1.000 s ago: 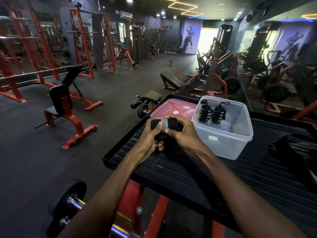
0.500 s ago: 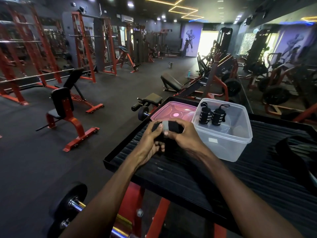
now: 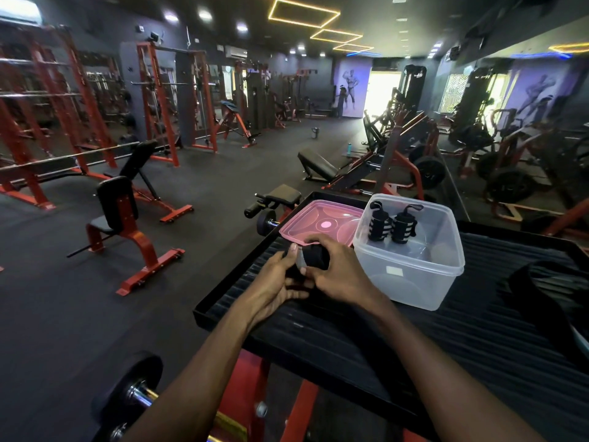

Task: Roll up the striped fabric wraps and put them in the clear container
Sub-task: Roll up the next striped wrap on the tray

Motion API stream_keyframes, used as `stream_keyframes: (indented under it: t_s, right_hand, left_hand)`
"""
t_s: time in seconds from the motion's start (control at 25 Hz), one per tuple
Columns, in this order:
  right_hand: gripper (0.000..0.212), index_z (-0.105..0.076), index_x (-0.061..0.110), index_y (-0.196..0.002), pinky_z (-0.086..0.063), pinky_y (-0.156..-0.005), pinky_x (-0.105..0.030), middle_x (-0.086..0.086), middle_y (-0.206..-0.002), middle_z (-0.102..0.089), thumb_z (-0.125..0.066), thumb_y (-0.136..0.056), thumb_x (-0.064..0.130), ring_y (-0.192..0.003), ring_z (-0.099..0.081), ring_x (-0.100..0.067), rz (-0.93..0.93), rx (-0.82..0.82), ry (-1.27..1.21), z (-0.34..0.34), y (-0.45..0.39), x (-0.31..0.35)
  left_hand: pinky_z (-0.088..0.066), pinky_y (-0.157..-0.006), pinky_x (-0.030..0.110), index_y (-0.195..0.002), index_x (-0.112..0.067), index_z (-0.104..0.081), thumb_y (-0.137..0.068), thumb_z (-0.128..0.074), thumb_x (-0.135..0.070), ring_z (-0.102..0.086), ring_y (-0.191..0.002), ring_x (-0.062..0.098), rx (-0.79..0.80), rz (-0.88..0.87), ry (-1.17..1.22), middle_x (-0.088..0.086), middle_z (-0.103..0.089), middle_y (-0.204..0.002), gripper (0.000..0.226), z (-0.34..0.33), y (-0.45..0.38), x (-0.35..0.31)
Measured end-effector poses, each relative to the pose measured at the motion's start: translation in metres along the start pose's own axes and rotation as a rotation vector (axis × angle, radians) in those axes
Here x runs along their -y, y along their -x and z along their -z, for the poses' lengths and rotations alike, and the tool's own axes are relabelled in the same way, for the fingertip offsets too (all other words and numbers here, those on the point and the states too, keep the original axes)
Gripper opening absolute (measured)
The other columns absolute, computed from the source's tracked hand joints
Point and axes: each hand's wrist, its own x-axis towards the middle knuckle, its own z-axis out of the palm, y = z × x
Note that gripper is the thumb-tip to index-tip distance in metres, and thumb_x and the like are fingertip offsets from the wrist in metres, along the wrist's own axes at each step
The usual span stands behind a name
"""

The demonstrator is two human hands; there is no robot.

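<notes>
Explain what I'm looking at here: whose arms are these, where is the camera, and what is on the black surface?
The camera sits on a person's head, looking down at their own bare arms in a gym. The left hand and right hand together grip a dark wrap, apparently rolling it. On the ribbed black tray stands a clear container with two rolled striped wraps upright inside. Its pink lid lies behind the hands. A dark strap lies at the right.

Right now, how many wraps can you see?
3: two rolled wraps stand side by side in the container; a third is gripped by both hands. Others may be hidden.
</notes>
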Motion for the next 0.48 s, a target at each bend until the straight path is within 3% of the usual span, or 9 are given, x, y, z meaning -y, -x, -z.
stream_keyframes:
  t_s: [0.12,0.24,0.36,0.48]
  right_hand:
    - [0.051,-0.053,0.022,-0.123,-0.05,-0.089,-0.028,0.001,-0.111,-0.064,-0.08,-0.079,0.021,-0.102,-0.061,-0.015,0.006,-0.04,0.001,-0.006,0.005,0.004]
    - [0.045,-0.051,0.023,-0.116,-0.051,-0.089,-0.032,0.001,-0.108,-0.063,-0.078,-0.08,0.021,-0.1,-0.06,-0.015,0.048,-0.11,-0.043,-0.008,0.004,0.005]
    - [0.044,-0.044,0.023,-0.117,-0.049,-0.093,-0.039,-0.001,-0.111,-0.055,-0.073,-0.084,0.02,-0.103,-0.054,-0.017,0.049,-0.117,-0.032,-0.005,0.001,0.006]
    - [0.055,-0.036,0.013,-0.129,-0.042,-0.101,-0.031,-0.002,-0.123,-0.045,-0.071,-0.087,0.015,-0.115,-0.047,-0.017,0.063,-0.206,-0.063,0.007,-0.001,0.012]
  left_hand:
    - [-0.053,-0.068,0.039,-0.103,-0.011,-0.06,-0.104,-0.039,-0.04,-0.063,-0.061,0.016,-0.047,0.019,0.049,0.0,-0.063,-0.063,0.036,-0.003,0.002,-0.003]
    - [-0.055,-0.072,0.043,-0.096,-0.01,-0.062,-0.105,-0.039,-0.038,-0.06,-0.07,0.022,-0.041,0.043,0.099,0.005,-0.062,-0.069,0.037,-0.007,0.004,-0.008]
    - [-0.055,-0.049,0.028,-0.094,-0.01,-0.061,-0.106,-0.038,-0.03,-0.058,-0.049,0.013,-0.033,0.053,0.128,0.003,-0.062,-0.06,0.034,-0.016,0.007,-0.021]
    - [-0.043,-0.037,0.017,-0.09,-0.013,-0.057,-0.108,-0.034,-0.029,-0.05,-0.034,0.005,-0.01,0.02,0.092,-0.002,-0.06,-0.05,0.033,-0.03,0.004,-0.036]
